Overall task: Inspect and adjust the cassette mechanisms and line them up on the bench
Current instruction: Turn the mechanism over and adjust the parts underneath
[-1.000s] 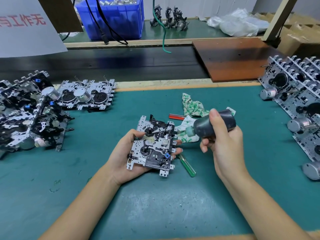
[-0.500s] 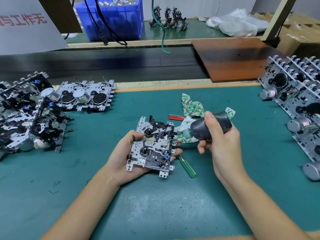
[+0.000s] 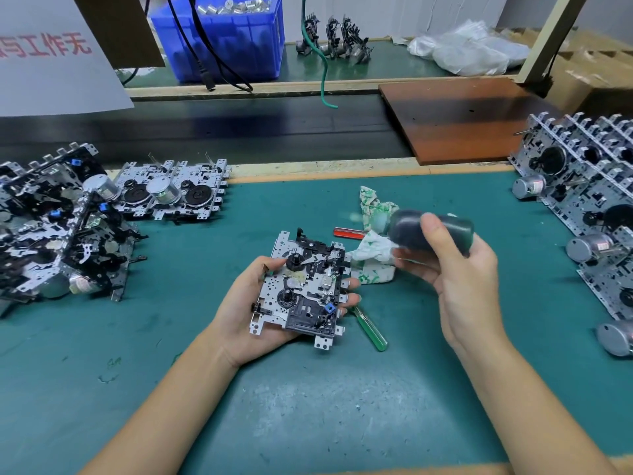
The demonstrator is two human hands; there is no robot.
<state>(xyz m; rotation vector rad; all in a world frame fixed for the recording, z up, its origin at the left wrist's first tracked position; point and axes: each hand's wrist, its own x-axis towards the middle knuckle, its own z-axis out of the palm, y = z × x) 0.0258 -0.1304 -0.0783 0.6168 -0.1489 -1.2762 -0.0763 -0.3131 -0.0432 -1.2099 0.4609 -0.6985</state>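
Head view looks down on a green bench mat (image 3: pixel 308 406), and everything is placed here against the cassette mechanism (image 3: pixel 303 286) held at the middle. The left hand (image 3: pixel 246 310) cradles that mechanism from below, palm up, with its thumb curled over the plate's left edge and its fingertips (image 3: pixel 352 298) showing past the right edge. The plate lies face up, slightly tilted, lifted just off the mat.

Right of the mechanism and a little higher, the right hand (image 3: pixel 459 279) grips a dark rounded tool (image 3: pixel 431 231), thumb across its top and fingers curled beneath. The tool is blurred, so what kind it is and where its tip lies cannot be told for sure; it seems to point left, toward the mechanism's upper right corner, without touching it.

Behind the mechanism, between it and the tool, lies a crumpled green-and-white cloth (image 3: pixel 373 248), with a red-handled tool (image 3: pixel 349 232) just beside it. A green-handled screwdriver (image 3: pixel 371 329) lies on the mat at the mechanism's lower right, partly under the left fingers.

Far left of the mechanism sits a jumbled pile of mechanisms (image 3: pixel 51 234), and beyond that a flat row of mechanisms (image 3: pixel 171 192). Far right, more units stand in a leaning stack (image 3: pixel 582 207). Well behind, a blue bin (image 3: pixel 236 39) holds small metal parts.
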